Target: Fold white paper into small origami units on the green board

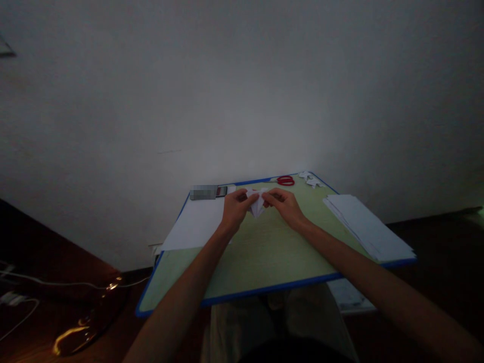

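Note:
A small folded white paper piece (257,205) is held above the green table (260,257) with blue edging. My left hand (235,209) pinches its left side and my right hand (286,205) pinches its right side, fingertips meeting over the paper. The piece has a pointed lower tip. Both forearms reach in from the bottom of the view.
A white sheet (196,224) lies on the table's left part. A stack of white paper (368,227) lies along the right edge. Red scissors (285,180) and small paper scraps (310,179) sit at the far edge. A dark device (221,191) lies far left. A white wall stands behind.

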Motion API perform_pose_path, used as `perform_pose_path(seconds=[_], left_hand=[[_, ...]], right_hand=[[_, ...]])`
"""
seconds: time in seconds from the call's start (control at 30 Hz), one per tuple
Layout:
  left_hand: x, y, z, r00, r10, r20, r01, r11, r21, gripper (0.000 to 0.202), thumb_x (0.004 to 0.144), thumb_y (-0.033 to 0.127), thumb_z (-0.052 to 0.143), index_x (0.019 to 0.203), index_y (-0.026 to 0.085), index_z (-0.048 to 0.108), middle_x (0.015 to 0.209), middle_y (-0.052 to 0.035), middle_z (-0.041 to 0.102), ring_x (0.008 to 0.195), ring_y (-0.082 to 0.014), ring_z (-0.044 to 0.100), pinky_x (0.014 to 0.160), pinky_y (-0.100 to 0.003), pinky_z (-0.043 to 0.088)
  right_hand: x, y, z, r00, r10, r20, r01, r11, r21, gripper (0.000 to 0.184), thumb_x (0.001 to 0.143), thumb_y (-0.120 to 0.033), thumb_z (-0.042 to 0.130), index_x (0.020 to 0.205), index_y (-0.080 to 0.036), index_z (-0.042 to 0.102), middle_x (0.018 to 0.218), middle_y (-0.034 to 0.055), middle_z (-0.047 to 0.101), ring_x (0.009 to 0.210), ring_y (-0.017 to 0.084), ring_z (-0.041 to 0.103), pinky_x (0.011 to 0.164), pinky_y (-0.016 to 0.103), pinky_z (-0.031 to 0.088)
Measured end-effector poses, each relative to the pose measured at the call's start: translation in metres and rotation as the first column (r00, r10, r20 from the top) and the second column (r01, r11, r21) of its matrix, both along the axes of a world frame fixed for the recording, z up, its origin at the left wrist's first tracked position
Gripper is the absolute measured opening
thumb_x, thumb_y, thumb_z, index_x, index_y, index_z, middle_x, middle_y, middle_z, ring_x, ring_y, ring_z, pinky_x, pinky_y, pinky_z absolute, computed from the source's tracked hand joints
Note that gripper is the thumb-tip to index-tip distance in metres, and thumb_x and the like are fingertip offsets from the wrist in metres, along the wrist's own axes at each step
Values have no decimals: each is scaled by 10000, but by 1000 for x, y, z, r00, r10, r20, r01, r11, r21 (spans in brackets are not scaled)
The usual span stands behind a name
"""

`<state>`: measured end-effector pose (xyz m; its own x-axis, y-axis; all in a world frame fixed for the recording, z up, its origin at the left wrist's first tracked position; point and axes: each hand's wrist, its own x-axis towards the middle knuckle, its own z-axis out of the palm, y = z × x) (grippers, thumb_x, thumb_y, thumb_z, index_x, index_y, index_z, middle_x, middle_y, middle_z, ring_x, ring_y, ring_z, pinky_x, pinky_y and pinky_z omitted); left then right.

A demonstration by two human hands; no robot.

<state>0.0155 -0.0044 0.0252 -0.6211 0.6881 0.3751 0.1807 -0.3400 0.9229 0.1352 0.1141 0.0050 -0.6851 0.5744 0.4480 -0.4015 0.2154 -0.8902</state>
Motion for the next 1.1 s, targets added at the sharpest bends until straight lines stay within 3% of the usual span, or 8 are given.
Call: perform_pose_path(seconds=[0.13,0.37,0.6,0.83,1.1], left_hand=[[-1,2,-3,1000,7,19,-7,1000,14,210,675,315,846,793,152,788,816,-62,770,724,-172,671,663,-269,503],[3,1,-3,999,2,53,-2,1000,0,205,666,320,861,755,156,775,781,-51,756,677,-158,651,630,-263,488],[3,0,-3,999,6,45,-5,1000,-16,286,652,389,888,706,142,754,690,-27,697,620,-126,592,595,-245,459],[2,0,-4,989,-103,103,103,995,4,323,728,449,838,786,138,773,770,-47,721,708,-152,646,728,-300,534],[4,-2,-1,995,-84,59,84,996,-3,323,681,429,879,755,136,765,742,-42,717,689,-150,640,722,-295,528]], right_hand=[[-1,-2,-1,1000,-13,-1,13,999,34,387,804,-566,751,733,-197,657,664,3,663,659,156,614,680,298,487],[3,-4,0,994,-109,19,102,970,220,452,916,-606,597,713,-203,619,645,7,634,624,151,586,625,285,471],[-1,0,0,1000,-10,22,8,997,81,411,735,-598,796,775,-210,664,703,9,686,667,177,649,656,315,537],[-3,5,-1,1000,-26,9,26,998,50,411,720,-580,810,767,-192,684,673,8,684,632,160,636,630,301,520],[-4,6,-4,1000,2,11,-3,999,45,416,707,-581,818,790,-194,691,699,14,698,652,170,651,644,310,533]])
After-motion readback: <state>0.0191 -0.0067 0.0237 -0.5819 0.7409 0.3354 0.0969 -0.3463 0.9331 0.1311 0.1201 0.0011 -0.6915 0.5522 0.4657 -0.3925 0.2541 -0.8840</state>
